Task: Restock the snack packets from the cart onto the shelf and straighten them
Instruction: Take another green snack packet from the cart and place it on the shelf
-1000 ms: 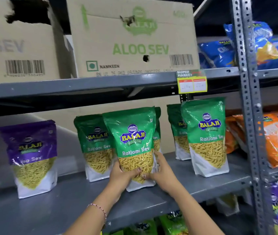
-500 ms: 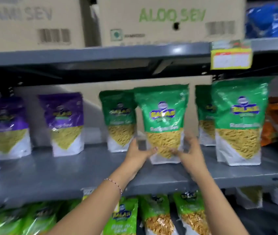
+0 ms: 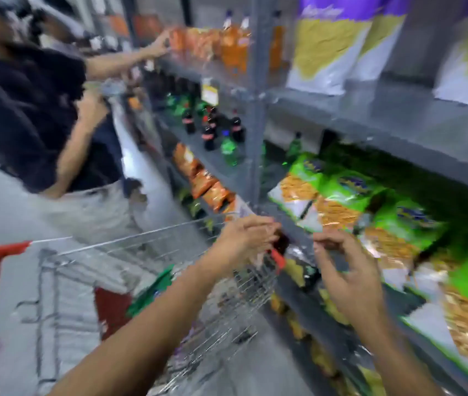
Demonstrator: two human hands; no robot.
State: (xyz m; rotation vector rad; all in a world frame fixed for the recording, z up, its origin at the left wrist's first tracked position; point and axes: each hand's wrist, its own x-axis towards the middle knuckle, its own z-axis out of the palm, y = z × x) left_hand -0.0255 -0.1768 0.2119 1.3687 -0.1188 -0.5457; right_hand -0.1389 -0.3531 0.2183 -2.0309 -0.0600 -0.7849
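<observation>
At nine o'clock from our hands stands the cart (image 3: 64, 270), a wire basket with a red handle along its left side, and inside it we see one green packet (image 3: 153, 290) lying tilted against the mesh (its print is too blurred to read). Up at ten o'clock another person (image 3: 30, 110) in a dark top reaches toward orange packs (image 3: 198, 42) on a far shelf section. Below that reach, dark soda bottles (image 3: 213, 127) and a green bottle (image 3: 228, 150) stand on a lower level, with orange snack bags (image 3: 204, 184) lined beneath them.

Our left hand (image 3: 244, 238) hangs over the cart's front right corner, fingers curled loosely, gripping nothing that we can see. Our right hand (image 3: 347, 267) floats at three o'clock from it, well apart, fingers bent and thumb raised, also empty as far as the blur allows.

Past the right hand, from one to four o'clock, green snack packets (image 3: 350, 192) lie leaning in a row on the grey shelf (image 3: 398, 121) below the upper level. At twelve to one o'clock, purple-topped packets (image 3: 330, 44) stand upright on that upper level.
</observation>
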